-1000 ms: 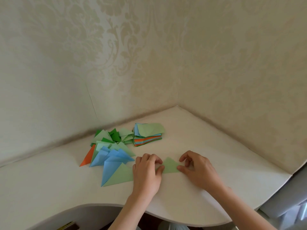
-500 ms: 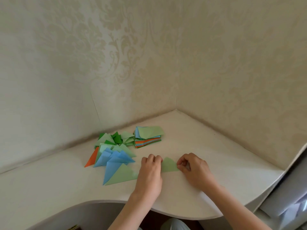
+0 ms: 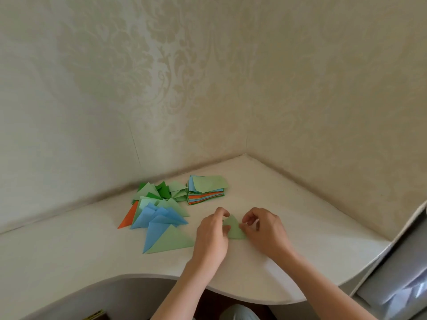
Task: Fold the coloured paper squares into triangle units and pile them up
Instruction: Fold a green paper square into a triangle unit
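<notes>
— Patterned cream wallpaper (image 3: 161, 72) meets in a corner above the white counter (image 3: 69, 257); where's the piece being folded?

— Near the front edge: a small light green paper triangle (image 3: 233, 229) lies flat between both hands. The left hand (image 3: 211, 236) pinches its left edge, the right hand (image 3: 263, 229) its right edge, each grip curled.

— And beyond that?

— Just left, a pile of folded triangles (image 3: 159, 215), green, blue, one orange. Behind them, a stack of paper squares (image 3: 206, 189).
</notes>
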Demonstrator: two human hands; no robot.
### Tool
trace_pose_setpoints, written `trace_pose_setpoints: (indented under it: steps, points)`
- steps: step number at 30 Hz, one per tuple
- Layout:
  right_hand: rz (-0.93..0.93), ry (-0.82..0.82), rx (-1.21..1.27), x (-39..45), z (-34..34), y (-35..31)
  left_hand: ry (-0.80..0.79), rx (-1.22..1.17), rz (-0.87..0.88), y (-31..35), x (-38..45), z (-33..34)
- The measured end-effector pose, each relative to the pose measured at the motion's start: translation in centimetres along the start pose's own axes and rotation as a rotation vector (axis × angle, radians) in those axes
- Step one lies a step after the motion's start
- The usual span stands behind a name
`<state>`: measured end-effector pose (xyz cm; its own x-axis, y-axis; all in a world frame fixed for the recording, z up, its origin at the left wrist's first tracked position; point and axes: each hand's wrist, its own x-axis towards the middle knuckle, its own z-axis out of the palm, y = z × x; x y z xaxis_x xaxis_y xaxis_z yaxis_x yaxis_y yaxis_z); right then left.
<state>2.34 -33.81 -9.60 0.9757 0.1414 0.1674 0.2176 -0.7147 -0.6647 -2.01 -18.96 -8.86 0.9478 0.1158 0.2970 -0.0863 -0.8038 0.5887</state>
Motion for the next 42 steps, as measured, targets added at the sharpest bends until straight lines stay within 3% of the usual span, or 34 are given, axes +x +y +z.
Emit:
trace_pose_setpoints:
  steps: [5, 15, 21, 28, 36, 42]
  points:
    - [-0.110, 0.106, 0.019, 2.1, 1.9, -1.9, 0.191, -0.080, -0.001, -3.7, -1.5, -3.3]
    - [-0.273, 0.056, -0.314, 9.2, 6.1, -5.7, 0.176, -0.117, -0.107, -10.0, -3.5, -6.5]
    - [-0.243, 0.015, -0.303, 10.1, 8.0, -6.1, 0.228, -0.088, -0.061, -11.2, -2.7, -6.7]
    - [-0.232, 0.163, -0.311, 9.6, 8.1, -6.4, 0.234, -0.085, -0.023, -10.1, -2.3, -7.1]
    - [-0.129, 0.142, -0.479, 9.6, 8.8, -7.2, 0.200, -0.042, 0.019, -8.6, -2.9, -6.2]
    - [-0.137, 0.207, -0.327, 9.0, 7.6, -6.8, 0.213, 0.001, 0.033, -8.3, -2.9, -5.9]
